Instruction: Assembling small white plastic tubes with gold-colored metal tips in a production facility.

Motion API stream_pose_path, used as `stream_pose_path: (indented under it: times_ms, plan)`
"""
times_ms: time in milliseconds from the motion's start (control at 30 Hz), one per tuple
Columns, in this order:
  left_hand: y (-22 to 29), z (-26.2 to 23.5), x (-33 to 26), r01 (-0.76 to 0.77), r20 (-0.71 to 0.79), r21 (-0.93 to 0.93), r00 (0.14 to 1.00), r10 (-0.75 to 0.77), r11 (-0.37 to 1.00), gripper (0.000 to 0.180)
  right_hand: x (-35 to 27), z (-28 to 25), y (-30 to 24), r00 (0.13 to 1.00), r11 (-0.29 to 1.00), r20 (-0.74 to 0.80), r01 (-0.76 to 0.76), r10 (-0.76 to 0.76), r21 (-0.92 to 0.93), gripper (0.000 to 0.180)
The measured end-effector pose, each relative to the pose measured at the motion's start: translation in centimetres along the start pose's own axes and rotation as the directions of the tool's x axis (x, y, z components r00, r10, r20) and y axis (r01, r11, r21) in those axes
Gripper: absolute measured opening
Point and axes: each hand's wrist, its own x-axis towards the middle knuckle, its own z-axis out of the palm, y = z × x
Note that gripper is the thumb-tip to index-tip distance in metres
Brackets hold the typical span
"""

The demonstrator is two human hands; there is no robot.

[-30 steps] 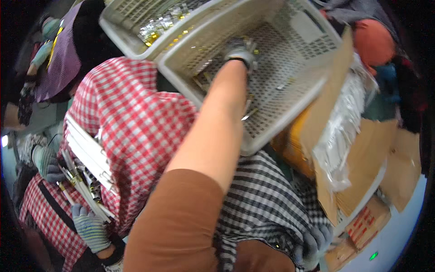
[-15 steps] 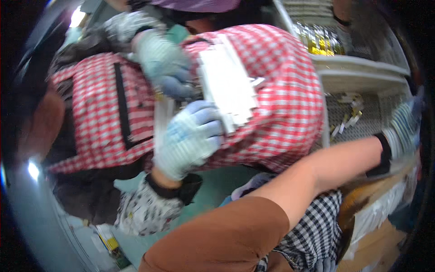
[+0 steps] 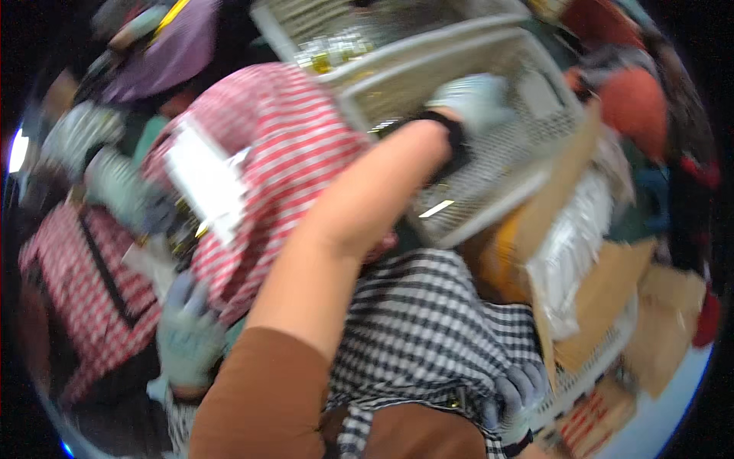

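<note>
Inside grey basket (image 3: 527, 145): gloved left hand (image 3: 474, 103) | contents blurred | grip unclear

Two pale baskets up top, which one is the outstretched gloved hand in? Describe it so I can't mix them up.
Start from the bare forearm rising through the middle of the view; its grey-gloved hand reaches into the nearer grey mesh basket, which is tilted beside the cardboard flap. The farther basket behind it holds shiny yellowish pieces, while the near one shows mostly bare mesh.
</note>
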Motion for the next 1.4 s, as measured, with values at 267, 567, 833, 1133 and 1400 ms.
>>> stream_pose_path:
  times_ms: [267,567,833,1133,1400]
  plan:
    - [-12.2,7.4,-0.9,0.515,0.417,0.299,0.686,-0.596,0.803,0.074,-0.1,0.0,-1.5,0.987,0.985,0.021,-0.16,0.162,-0.067,0.032]
    - [-21.0,19.6,-1.1,0.389,0.036,0.687,0.825,-0.564,0.613,0.095,-0.2,-0.2,-2.5,0.966,0.973,0.118,-0.232,0.231,-0.011,0.026]
    - [-23.9,18.7,-1.1,0.557,0.026,0.408,0.784,-0.62,0.723,0.07,0.5,-0.2,-2.6,0.964,0.973,0.136,-0.233,0.23,0.005,0.023]
    - [-19.2,14.0,-2.3,0.535,0.336,0.563,0.548,-0.766,0.63,0.051,-0.1,0.6,-2.9,0.989,0.989,0.035,-0.142,0.144,-0.045,0.028]
    - [-17.4,8.5,-1.3,0.069,0.622,0.615,0.569,-0.537,0.786,0.034,-1.3,0.6,-2.9,0.994,0.994,0.041,-0.099,0.101,-0.052,0.029]
